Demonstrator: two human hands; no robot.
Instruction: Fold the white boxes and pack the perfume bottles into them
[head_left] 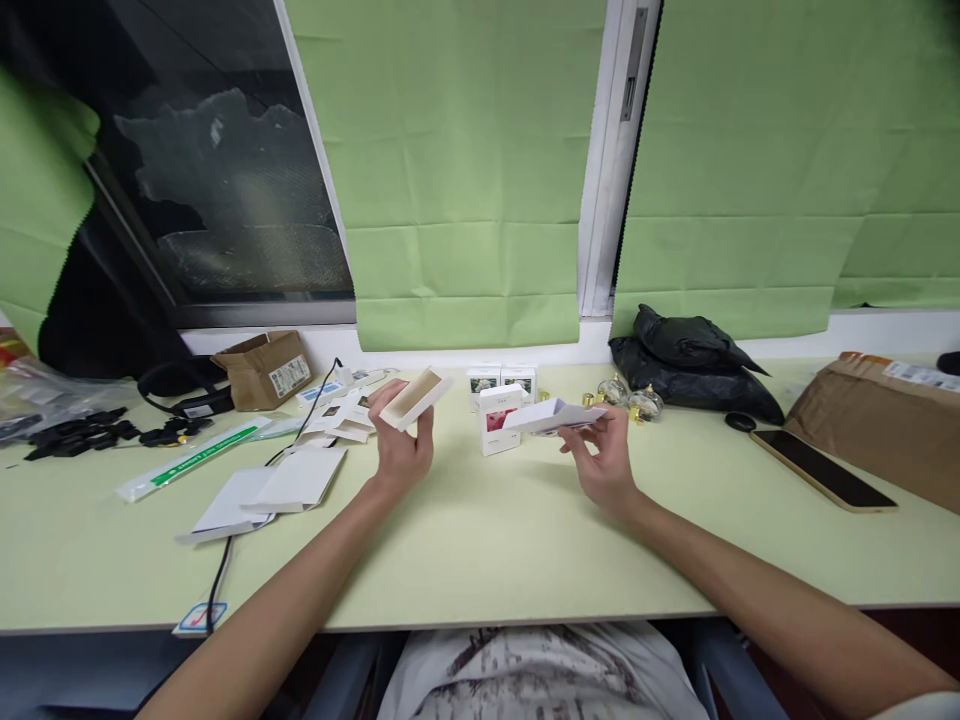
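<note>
- In the head view, the landmark is the upright white cardboard carton with a pink flower picture (pixel 493 425), which stands on the pale yellow-green table (pixel 480 550).
- To the left of this carton, the left hand (pixel 405 450) is clamped on a small white cardboard box with a tan inside (pixel 414 398), the thumb on one side, the other fingers around the opposite side. Its hollow side faces up. I think a light grip is best, because thin walls can bend inward.
- To the right of the carton, the right hand (pixel 602 465) pinches the end of a folded white cardboard piece (pixel 551 415) between thumb and fingers. This piece reaches leftward and partly covers the carton; whether they touch, I cannot tell. It would be wise to lift it a little, so the carton is not knocked over.
- Pressing along the creases, not across them, should make cleaner folds.
- Farther right and behind the carton are clear round pieces with gold-coloured parts (pixel 645 403); they look fragile, so the right wrist should turn with care there.
</note>
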